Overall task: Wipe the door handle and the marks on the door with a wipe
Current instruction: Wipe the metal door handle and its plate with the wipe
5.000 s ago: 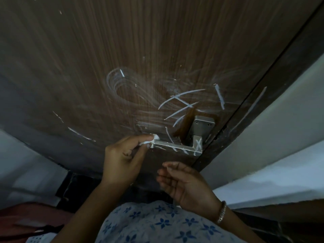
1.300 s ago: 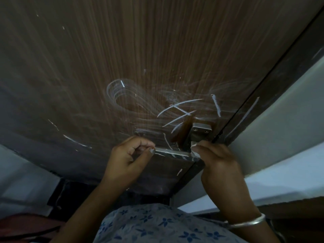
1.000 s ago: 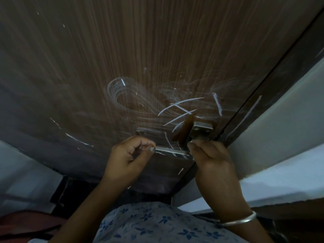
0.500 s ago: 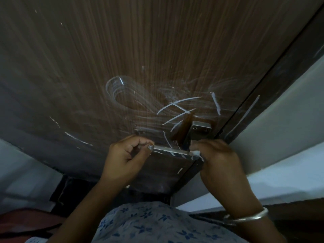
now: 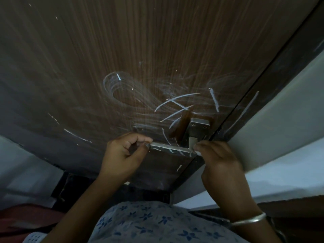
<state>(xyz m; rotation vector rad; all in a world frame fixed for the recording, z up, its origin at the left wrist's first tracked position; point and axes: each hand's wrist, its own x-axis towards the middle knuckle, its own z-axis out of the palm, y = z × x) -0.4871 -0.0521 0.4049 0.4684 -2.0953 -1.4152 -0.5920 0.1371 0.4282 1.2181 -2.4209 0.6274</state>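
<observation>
Marks point(image 5: 177, 104) in white streak the brown wood-grain door point(image 5: 157, 41) above its metal door handle point(image 5: 169, 147), whose lever is itself streaked white. The left hand point(image 5: 125, 152) pinches the lever's free end between curled thumb and forefinger. The right hand point(image 5: 220, 160), a silver bangle point(image 5: 249, 220) at the wrist, has its fingers curled round a small white wipe point(image 5: 197, 152), pressing it to the lever's corner below the mounting plate point(image 5: 199, 124), just beside the door's edge.
</observation>
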